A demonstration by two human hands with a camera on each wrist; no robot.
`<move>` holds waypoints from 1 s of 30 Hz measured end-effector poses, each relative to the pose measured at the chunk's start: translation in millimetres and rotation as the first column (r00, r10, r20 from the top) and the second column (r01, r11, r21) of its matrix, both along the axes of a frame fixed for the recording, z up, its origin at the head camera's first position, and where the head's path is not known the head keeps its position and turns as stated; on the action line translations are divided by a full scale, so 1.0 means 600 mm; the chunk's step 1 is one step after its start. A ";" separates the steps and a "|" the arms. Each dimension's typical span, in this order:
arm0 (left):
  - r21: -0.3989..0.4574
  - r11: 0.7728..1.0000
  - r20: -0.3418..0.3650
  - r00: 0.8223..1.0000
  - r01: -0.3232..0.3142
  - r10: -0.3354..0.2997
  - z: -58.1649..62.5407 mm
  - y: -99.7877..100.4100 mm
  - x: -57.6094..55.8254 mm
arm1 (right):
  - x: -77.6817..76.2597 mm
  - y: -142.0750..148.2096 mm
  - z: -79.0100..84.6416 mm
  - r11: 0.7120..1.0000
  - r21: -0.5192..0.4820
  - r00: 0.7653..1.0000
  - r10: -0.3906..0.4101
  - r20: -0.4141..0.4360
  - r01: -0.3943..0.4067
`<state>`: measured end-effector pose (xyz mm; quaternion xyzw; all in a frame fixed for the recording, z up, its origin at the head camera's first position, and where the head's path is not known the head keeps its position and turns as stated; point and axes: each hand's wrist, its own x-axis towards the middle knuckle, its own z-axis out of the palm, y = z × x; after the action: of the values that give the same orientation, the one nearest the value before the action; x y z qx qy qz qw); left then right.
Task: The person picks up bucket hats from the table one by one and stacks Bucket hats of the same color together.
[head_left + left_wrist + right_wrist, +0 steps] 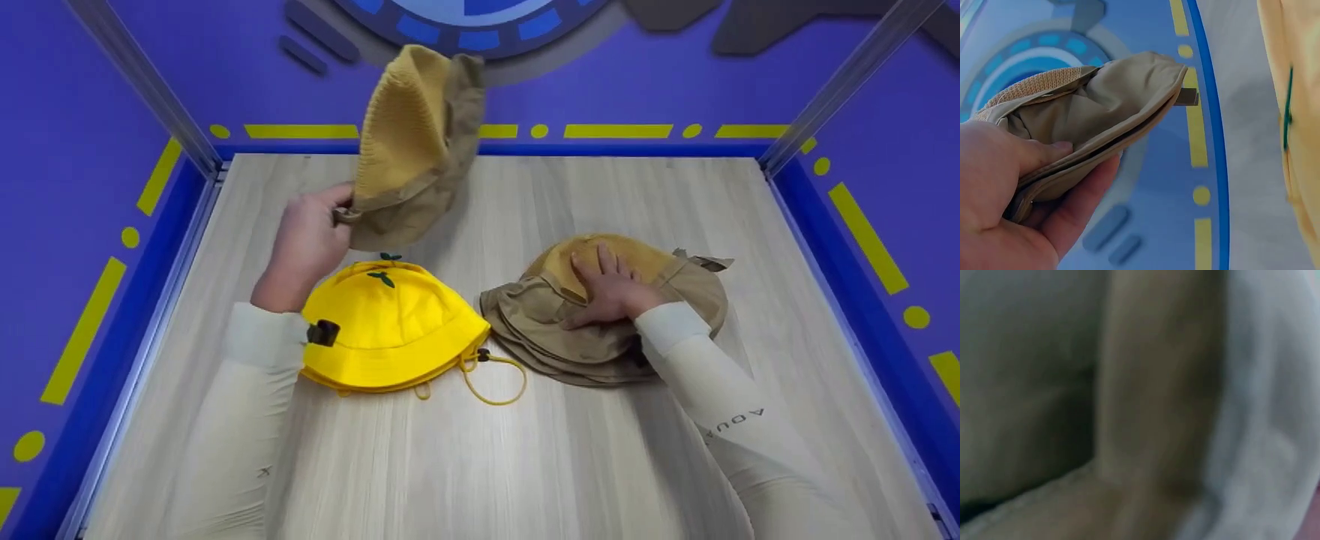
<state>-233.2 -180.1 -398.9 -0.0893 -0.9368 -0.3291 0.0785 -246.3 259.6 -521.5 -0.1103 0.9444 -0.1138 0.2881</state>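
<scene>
My left hand [306,238] grips a khaki and tan sun hat [420,202] by its brim, raised above the far left of the table. In the left wrist view the thumb lies on top of the folded brim [1134,98], with fingers beneath it. My right hand [611,289] rests with spread fingers on a stack of similar khaki hats [525,311] at the right. Blurred khaki cloth [1151,382] fills much of the right wrist view. Yellow bucket hats [397,322], topped with green sprouts, lie stacked beside my left forearm.
A yellow drawstring loop [517,386] trails from the yellow hats toward the khaki stack. The pale wood-look table [465,465] is bounded by blue walls [825,225] at the back and sides, with metal posts [840,90] at the corners.
</scene>
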 end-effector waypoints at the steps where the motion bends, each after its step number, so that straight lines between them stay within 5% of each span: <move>1: 0.005 1.000 -0.004 1.000 0.027 -0.027 0.001 0.008 0.005 | 0.001 0.001 0.002 1.000 -0.002 1.000 -0.003 -0.002 0.003; 10: -0.048 0.983 -0.006 0.984 0.179 -0.180 0.015 0.071 0.043 | -0.005 0.021 0.027 0.991 -0.132 0.999 -0.039 -0.018 0.037; 18: -0.081 0.959 -0.059 0.959 0.273 -0.278 0.019 0.102 0.063 | -0.015 0.058 0.096 0.916 -0.388 0.975 -0.168 -0.147 0.099; 22: -0.088 0.943 -0.116 0.937 0.320 -0.328 0.022 0.112 0.073 | -0.015 0.071 0.142 0.798 -0.597 0.911 -0.304 -0.278 0.084; 25: -0.092 0.926 -0.143 0.916 0.366 -0.376 0.024 0.117 0.079 | -0.015 0.073 0.171 0.724 -0.688 0.838 -0.343 -0.424 -0.052; 30: -0.107 0.891 -0.148 0.879 0.441 -0.453 0.026 0.123 0.085 | -0.019 0.064 0.208 0.735 -0.625 0.732 -0.271 -0.625 -0.262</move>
<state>-182.3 -106.0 -383.4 -0.3333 -0.8918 -0.2964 0.0762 -257.4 298.3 -396.7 -0.2386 0.8732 -0.4015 -0.1392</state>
